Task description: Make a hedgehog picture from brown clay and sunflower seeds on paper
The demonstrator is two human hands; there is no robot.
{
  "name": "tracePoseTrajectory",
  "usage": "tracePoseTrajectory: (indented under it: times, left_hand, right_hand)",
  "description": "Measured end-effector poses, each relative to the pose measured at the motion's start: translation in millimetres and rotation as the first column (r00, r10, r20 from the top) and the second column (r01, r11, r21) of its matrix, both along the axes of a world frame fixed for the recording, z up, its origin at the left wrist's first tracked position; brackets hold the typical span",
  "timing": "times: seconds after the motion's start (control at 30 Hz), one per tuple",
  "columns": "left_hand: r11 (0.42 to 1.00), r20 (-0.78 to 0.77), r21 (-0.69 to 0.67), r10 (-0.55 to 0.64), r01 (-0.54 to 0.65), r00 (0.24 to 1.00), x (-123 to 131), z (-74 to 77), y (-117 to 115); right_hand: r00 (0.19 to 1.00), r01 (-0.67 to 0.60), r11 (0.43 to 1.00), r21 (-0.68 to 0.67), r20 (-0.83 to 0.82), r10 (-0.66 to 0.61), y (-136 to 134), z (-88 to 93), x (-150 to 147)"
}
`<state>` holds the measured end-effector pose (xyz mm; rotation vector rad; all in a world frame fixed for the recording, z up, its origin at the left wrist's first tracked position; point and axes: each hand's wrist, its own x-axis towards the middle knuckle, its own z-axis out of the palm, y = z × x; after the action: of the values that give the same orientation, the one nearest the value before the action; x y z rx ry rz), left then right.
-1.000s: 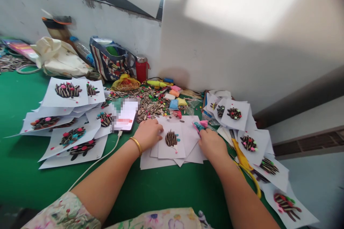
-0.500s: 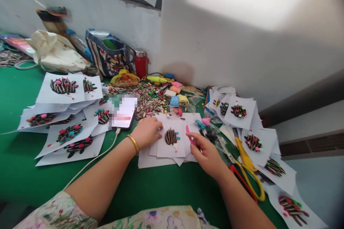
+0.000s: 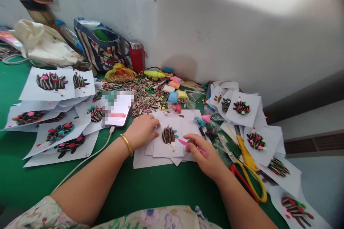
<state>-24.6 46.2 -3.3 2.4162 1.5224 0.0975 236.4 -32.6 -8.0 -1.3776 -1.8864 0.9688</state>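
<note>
My right hand (image 3: 202, 152) grips a pink plastic clay knife (image 3: 183, 142), its blade pointing left toward two small blue clay feet (image 3: 176, 136). Those feet stick out from a hedgehog (image 3: 168, 135) made of striped sunflower seeds set in dark clay, with a pink dot near its snout. It sits on a white paper card (image 3: 161, 151) atop several loose sheets. Resting at the card's left edge, my left hand (image 3: 143, 130) holds nothing; its fingers are bent, with thumb and forefinger apart. Whether the blade touches the blue clay I cannot tell.
Finished hedgehog cards lie in piles at left (image 3: 53, 84) and right (image 3: 243, 109). A charging phone (image 3: 122, 112) is beside my left hand. Sunflower seeds (image 3: 147, 98), clay packets (image 3: 173, 97) and a red flask (image 3: 137, 59) stand behind. Yellow-handled scissors (image 3: 262, 186) lie right.
My right hand has tilted the pink knife from nearly upright to almost flat, bringing its tip leftward to the blue feet. My left hand stays on the paper. The view has shifted slightly.
</note>
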Motion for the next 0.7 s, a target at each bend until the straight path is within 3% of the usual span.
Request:
tracePoseTrajectory:
  times: [0.23,0.47,0.7]
  left_hand:
    - [1.0,-0.005,0.001,0.003,-0.003,1.0,0,-0.9,0]
    - [1.0,0.002,0.026,-0.005,0.005,1.0,-1,-5.5,1]
    - [1.0,0.013,0.029,-0.008,0.008,1.0,-1,-5.7,1]
  right_hand:
    - [0.993,-0.027,1.0,0.002,0.115,0.027,1,-10.1,-7]
    - [0.984,-0.101,0.98,0.172,0.164,0.073,1,-19.2,-11]
    - [0.98,-0.089,0.988,0.129,0.19,0.063,2,-22.1,-11]
